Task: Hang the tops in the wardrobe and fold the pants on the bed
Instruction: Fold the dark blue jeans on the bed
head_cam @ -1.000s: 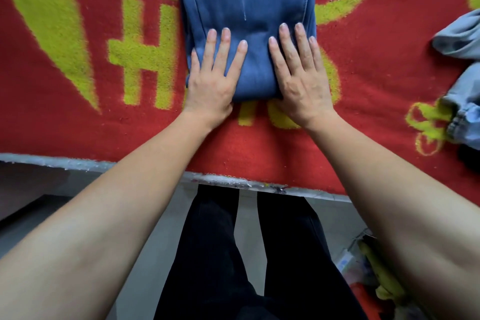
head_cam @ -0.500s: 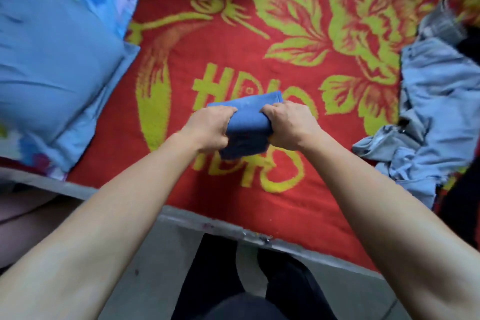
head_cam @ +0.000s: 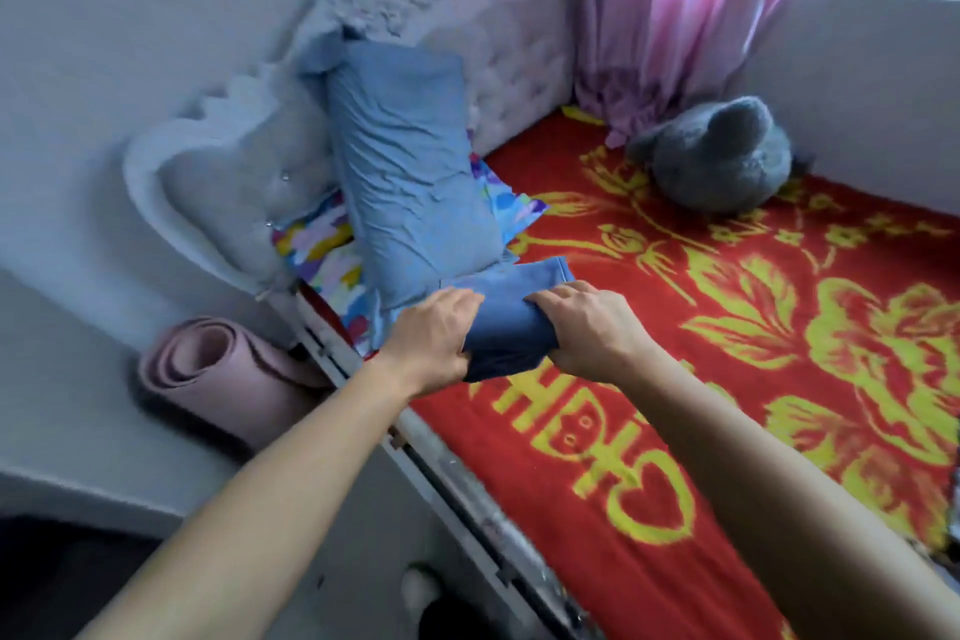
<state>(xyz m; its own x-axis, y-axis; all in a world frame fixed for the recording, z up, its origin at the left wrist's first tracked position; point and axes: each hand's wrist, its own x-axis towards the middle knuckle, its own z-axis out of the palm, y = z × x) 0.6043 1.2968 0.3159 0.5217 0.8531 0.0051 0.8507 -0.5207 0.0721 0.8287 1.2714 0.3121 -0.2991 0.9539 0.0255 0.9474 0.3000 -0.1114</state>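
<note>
From the head camera, the folded blue jeans (head_cam: 511, 314) are gripped at both ends, left hand (head_cam: 431, 333) and right hand (head_cam: 592, 327) each curled round the bundle, over the red blanket (head_cam: 675, 457). Folding looks done; next it wants setting down flat, perhaps by the blue pillow (head_cam: 410, 172) at eleven o'clock. I can't make out the blanket's yellow lettering.

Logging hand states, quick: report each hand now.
Left hand: holding the folded blue jeans.
Right hand: holding the same jeans.
</note>
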